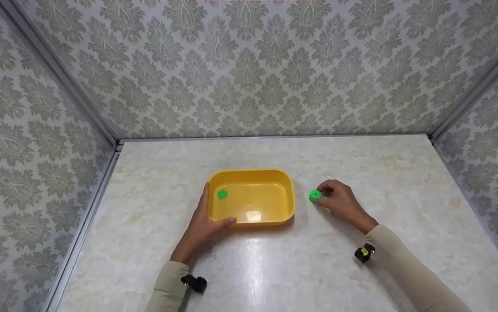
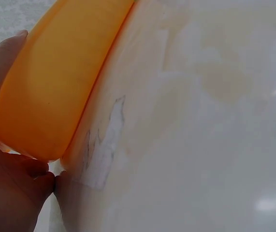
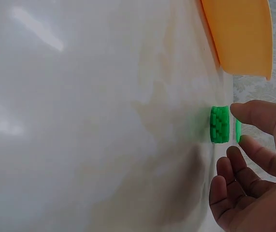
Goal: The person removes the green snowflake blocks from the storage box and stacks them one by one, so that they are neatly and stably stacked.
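My left hand [image 1: 207,225] grips the near left corner of a yellow plastic tub [image 1: 290,195], its thumb over the front rim and its fingers along the left side. Inside the tub, toward the left, lies a flat green disc [image 1: 222,194]. To the right of the tub, my right hand [image 1: 340,201] pinches a small round green piece [image 1: 315,195] between thumb and forefinger. The right wrist view shows its blocky, tread-like side [image 3: 220,124] and a thin green edge beside the fingertips; whether these are one piece I cannot tell. The other right fingers curl loosely.
The tub and hands are over a pale marbled table [image 1: 153,173]. Patterned wall panels [image 1: 249,69] rise behind and at both sides, joined by grey metal frame bars. A black wrist camera [image 1: 364,252] is on the right forearm, another [image 1: 195,284] on the left.
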`<state>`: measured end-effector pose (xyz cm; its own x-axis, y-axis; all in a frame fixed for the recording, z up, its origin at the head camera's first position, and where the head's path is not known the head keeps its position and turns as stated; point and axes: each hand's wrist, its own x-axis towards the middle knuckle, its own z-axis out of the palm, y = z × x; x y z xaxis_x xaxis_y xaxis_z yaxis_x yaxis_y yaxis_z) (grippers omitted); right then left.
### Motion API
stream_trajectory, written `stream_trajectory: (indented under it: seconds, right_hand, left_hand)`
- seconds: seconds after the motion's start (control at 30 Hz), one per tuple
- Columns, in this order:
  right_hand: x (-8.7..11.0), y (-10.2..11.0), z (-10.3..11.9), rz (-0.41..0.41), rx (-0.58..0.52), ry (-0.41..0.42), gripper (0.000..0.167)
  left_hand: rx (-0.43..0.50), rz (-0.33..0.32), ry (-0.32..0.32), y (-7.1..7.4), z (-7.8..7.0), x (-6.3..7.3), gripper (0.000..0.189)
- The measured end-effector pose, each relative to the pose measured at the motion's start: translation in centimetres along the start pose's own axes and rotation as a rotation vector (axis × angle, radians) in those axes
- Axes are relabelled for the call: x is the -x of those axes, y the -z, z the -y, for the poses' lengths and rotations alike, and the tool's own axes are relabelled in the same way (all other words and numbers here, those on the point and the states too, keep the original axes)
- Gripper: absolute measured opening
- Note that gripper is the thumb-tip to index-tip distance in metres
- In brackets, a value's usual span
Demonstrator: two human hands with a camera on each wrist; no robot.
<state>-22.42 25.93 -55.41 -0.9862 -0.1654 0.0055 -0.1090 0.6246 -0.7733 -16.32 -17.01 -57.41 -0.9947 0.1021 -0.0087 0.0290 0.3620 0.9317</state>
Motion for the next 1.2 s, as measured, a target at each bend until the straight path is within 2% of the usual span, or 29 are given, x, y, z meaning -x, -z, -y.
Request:
stream_trajectory:
  seconds: [0.37, 0.63, 1.2]
  right_hand:
    - [0.07, -0.01, -0.25, 0.000, 0.036, -0.018, 0.030]
    - [0.39, 0.07, -0.49, 0.010, -0.004, 0.010, 0.029]
    - [0.28, -0.15, -0.39, 0.011, -0.006, 0.020, 0.030]
  left_hand:
    - [0.005, 0.000, 0.002, -0.04, -0.18, -0.06, 0.134]
    - [0.002, -0.010, -0.025, -0.12, -0.11, -0.21, 0.132]
    - [0.024, -0.008, -0.010, -0.10, 0.04, -0.12, 0.132]
